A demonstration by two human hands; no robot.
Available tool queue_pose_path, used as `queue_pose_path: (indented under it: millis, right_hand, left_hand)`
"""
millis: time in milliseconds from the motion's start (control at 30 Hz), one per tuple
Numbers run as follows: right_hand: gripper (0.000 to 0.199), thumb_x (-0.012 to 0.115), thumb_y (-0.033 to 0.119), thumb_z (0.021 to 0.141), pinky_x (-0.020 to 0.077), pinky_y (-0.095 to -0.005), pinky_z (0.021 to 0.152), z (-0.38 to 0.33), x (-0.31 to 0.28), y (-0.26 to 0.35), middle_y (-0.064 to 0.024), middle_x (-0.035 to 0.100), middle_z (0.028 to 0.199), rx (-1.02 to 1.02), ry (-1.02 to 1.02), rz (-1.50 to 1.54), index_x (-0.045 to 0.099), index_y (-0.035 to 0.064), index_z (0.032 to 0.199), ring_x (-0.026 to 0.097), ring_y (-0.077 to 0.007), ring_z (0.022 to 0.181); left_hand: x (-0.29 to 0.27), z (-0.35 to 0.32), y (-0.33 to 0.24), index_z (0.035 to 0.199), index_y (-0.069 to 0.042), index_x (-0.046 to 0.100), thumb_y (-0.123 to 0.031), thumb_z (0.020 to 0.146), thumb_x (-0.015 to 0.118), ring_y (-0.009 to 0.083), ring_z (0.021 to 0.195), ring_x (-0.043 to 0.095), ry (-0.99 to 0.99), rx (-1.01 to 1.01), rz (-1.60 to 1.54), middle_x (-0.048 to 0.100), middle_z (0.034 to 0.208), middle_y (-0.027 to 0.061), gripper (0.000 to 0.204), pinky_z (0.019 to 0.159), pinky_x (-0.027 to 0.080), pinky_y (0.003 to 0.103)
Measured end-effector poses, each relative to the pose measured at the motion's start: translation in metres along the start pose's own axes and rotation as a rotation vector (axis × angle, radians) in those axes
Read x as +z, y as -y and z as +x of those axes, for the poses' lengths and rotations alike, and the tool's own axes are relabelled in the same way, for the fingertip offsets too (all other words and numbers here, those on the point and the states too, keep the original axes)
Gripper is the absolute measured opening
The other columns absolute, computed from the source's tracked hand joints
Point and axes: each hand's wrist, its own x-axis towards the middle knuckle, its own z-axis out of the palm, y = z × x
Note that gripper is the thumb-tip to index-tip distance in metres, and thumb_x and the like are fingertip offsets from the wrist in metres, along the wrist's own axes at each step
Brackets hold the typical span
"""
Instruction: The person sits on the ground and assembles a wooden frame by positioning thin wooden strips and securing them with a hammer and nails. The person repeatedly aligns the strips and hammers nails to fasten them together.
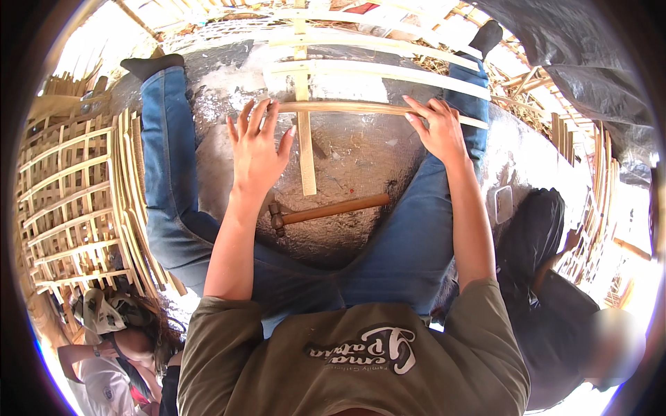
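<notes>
A wooden-handled hammer (336, 209) lies on the worn ground between my legs. Beyond it a flat upright bamboo strip (306, 163) runs away from me, crossed by several pale slats (395, 70). The nearest crosswise bamboo strip (347, 107) spans between my two hands. My left hand (258, 145) is spread at its left end, index fingertip by the tip and thumb apart below. My right hand (439, 129) has its index finger above and thumb below the strip near its right end, gripping it lightly.
Woven bamboo lattice panels (66, 201) stand stacked at the left. A dark plastic sheet (583, 55) hangs at the upper right. A person in dark clothes (555, 305) sits at the right, near a phone-like rectangular object (504, 204). Another person (111, 374) is at the lower left.
</notes>
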Motion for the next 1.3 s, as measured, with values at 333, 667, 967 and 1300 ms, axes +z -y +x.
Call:
queue_pose_path:
  millis: [333,667,967,1300]
  right_hand:
    - [0.034,0.065,0.043,0.097,0.0467,-0.0422,0.08,0.0,-0.004,0.0,-0.006,0.056,0.081,0.04,0.016,0.008,0.072,0.0282,0.127,0.06,-0.0248,0.088]
    - [0.031,0.065,0.041,0.097,0.0525,-0.0429,0.073,0.001,-0.006,-0.008,-0.0078,0.056,0.073,0.064,0.002,0.089,0.077,0.0196,0.116,0.062,-0.0263,0.076]
    - [0.035,0.064,0.043,0.097,0.0535,-0.0455,0.077,0.001,-0.005,-0.01,-0.0101,0.063,0.079,0.09,0.036,0.073,0.077,0.0141,0.113,0.066,-0.0291,0.082]
    - [0.039,0.064,0.043,0.097,0.0525,-0.0471,0.08,0.0,-0.007,-0.01,-0.0118,0.067,0.084,0.088,0.018,0.112,0.075,0.0073,0.108,0.067,-0.0308,0.084]
  left_hand:
    - [0.0,0.0,-0.001,0.137,-0.007,0.059,-0.031,0.093,0.069,0.0319,0.135,0.046,0.024,0.004,0.001,0.053,0.141,0.0085,0.05,0.114,0.028,0.068]
    - [0.0,-0.002,-0.005,0.138,-0.008,0.058,-0.028,0.092,0.071,0.0317,0.134,0.047,0.037,0.018,-0.043,0.052,0.142,0.0088,0.051,0.115,0.029,0.067]
    - [0.0,-0.003,-0.005,0.14,-0.008,0.057,-0.027,0.092,0.071,0.0319,0.135,0.046,0.055,0.011,-0.054,0.051,0.144,0.0083,0.053,0.114,0.03,0.067]
    - [0.0,-0.002,-0.006,0.14,-0.008,0.056,-0.026,0.092,0.071,0.031,0.133,0.048,0.051,0.008,-0.087,0.052,0.141,0.009,0.054,0.114,0.033,0.065]
